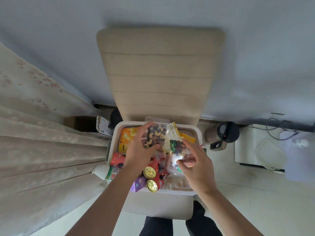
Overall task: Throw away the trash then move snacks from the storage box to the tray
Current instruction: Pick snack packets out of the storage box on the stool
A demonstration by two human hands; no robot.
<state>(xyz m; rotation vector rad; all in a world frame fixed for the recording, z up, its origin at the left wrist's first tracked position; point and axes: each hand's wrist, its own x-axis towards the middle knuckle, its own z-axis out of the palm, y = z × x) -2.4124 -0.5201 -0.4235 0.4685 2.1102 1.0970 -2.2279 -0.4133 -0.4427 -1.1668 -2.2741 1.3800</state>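
A white storage box [198,133] stands on a chair seat below me, packed with snacks. My left hand [139,149] grips a clear bag of mixed nuts [156,133] held over the box's far side. My right hand [198,166] pinches a second clear nut bag [176,147] with a green label, just right of the first. In the box lie an orange chip bag [127,136], two red cans with gold lids [151,178], a purple carton [139,183] and a red packet [116,159]. No tray is in view.
A beige padded chair back [160,74] rises behind the box. A curtain [39,133] hangs at the left, with an open cardboard box [85,124] beside it. A white bottle [105,172] leans at the box's left. A steel kettle [220,134] and white appliance [255,147] stand right.
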